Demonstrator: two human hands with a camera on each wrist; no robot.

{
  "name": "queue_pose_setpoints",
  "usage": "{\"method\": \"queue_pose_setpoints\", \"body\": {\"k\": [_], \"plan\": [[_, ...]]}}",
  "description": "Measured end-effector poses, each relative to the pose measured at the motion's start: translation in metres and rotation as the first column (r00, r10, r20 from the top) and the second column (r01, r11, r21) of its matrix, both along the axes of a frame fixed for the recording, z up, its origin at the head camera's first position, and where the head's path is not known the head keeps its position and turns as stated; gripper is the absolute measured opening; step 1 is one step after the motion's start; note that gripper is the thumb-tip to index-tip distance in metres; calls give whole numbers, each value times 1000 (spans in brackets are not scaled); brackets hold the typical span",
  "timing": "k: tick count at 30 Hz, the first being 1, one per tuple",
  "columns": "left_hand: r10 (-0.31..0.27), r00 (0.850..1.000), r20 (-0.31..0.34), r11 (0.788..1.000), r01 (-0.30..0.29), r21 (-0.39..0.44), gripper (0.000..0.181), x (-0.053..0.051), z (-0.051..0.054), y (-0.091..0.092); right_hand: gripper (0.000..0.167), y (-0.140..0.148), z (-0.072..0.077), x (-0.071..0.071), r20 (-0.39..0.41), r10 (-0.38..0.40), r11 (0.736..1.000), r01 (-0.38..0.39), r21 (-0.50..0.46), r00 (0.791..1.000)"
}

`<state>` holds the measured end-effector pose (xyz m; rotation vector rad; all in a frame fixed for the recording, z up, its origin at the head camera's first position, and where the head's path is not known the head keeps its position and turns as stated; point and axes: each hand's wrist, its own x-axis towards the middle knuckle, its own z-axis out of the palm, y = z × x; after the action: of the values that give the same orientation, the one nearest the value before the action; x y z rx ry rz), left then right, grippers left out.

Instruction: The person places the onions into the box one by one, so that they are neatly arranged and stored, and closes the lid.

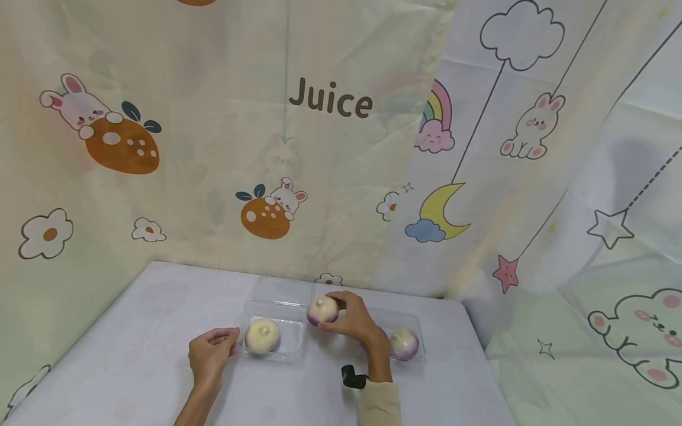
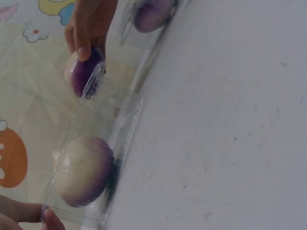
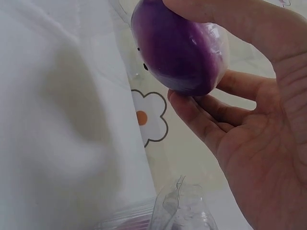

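My right hand grips a round purple-and-cream toy, shaped like a turnip with a small knob, above the right end of an open clear plastic box. In the right wrist view, small black dots mark the purple side of this toy. A similar round toy sits in the box's left half. At the box's left end, my left hand pinches the edge between thumb and fingers; the left wrist view shows its fingertips there.
A second clear box stands to the right, holding another such toy and one partly hidden by my right wrist. A dark green object shows beside the right sleeve. Printed curtains hang behind the white table.
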<state>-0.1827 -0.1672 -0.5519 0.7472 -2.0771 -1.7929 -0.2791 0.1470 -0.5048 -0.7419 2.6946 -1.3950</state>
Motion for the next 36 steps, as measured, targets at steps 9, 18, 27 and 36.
{"method": "queue_pose_setpoints", "body": {"k": [9, 18, 27, 36], "plan": [[7, 1000, 10, 1000, -7, -1, 21, 0, 0, 0, 72, -6, 0, 2, -28, 9, 1000, -9, 9, 1000], [7, 1000, 10, 1000, -7, 1, 21, 0, 1, 0, 70, -12, 3, 3, -32, 43, 999, -43, 6, 999], [12, 1000, 11, 1000, -12, 3, 20, 0, 1, 1, 71, -18, 6, 6, -24, 67, 998, -67, 8, 997], [11, 1000, 16, 1000, -11, 9, 22, 0, 0, 0, 69, -24, 6, 8, -49, 90, 995, -88, 40, 995]]}}
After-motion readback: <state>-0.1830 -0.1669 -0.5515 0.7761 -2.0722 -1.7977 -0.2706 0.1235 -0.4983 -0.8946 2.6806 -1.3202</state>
